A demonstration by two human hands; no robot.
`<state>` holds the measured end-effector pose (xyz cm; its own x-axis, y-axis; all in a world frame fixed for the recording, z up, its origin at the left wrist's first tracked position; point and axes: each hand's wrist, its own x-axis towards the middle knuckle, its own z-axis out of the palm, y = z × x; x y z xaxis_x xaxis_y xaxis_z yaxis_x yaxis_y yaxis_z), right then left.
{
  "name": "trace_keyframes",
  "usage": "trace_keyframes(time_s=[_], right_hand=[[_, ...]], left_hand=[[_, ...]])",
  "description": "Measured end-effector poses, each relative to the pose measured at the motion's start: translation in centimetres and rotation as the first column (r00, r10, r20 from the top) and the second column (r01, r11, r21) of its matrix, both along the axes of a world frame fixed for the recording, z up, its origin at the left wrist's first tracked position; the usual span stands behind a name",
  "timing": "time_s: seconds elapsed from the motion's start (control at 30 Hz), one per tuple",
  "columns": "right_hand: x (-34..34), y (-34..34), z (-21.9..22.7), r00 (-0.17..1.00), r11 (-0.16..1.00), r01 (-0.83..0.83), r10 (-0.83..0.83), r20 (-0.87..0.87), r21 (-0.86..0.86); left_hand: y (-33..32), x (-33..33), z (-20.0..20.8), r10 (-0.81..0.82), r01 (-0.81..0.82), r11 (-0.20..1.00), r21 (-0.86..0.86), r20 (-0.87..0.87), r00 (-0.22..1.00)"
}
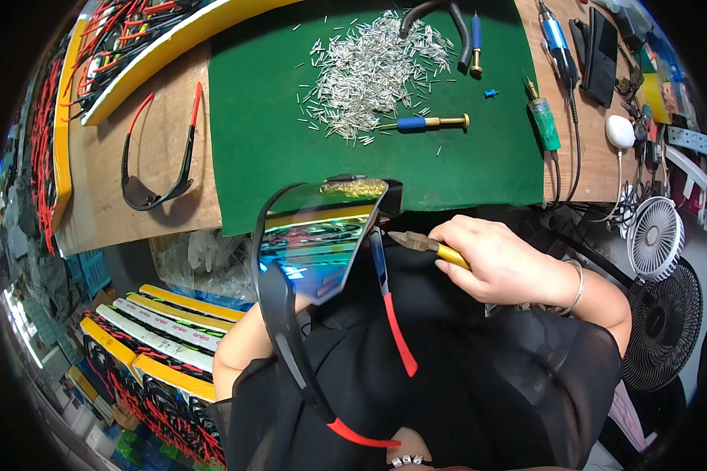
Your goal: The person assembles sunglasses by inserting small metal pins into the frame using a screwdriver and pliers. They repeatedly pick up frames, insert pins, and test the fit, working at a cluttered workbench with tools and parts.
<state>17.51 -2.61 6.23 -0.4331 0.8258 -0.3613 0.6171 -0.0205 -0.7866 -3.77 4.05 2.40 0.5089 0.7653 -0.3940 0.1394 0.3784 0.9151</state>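
A pair of sunglasses (pixel 314 243) with a mirrored blue-green lens and black temples tipped red is held up over my lap, just off the table's near edge. My left hand (pixel 300 303) reaches up behind the lens and holds the sunglasses; its fingers are hidden by them. In my right hand (pixel 491 259) are pliers (pixel 416 242) with yellow handles, gripped in closed fingers. Their jaws point left, near the hinge of the temple (pixel 382 263); whether they touch it I cannot tell.
On the green mat (pixel 259 157) lie a heap of small silver pins (pixel 369 74), a blue-handled screwdriver (pixel 424 123) and another screwdriver (pixel 477 43). Other sunglasses (pixel 157 192) rest at the left. Yellow-edged boxes (pixel 153 59) hold more eyewear. Corded tools (pixel 543 122) and fans (pixel 656 235) are at the right.
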Motion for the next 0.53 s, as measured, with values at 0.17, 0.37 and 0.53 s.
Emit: trace_keyframes(time_s=[0.17, 0.37, 0.53], right_hand=[[-0.1, 0.3, 0.1, 1.000, 0.998, -0.012, 0.011, -0.020, -0.059], [0.0, 0.3, -0.2, 0.999, 0.997, -0.014, 0.010, -0.052, -0.079], [0.1, 0.4, -0.2, 0.997, 0.992, -0.007, -0.002, -0.072, -0.128]], left_hand=[[-0.1, 0.1, 0.4, 0.239, -0.061, 0.844, -0.532, 0.273, 0.932], [0.3, -0.8, 0.5, -0.124, 0.223, 0.947, -0.232, 0.377, 0.918], [0.3, -0.7, 1.0, -0.117, 0.115, 0.992, 0.054, 0.047, 0.992]])
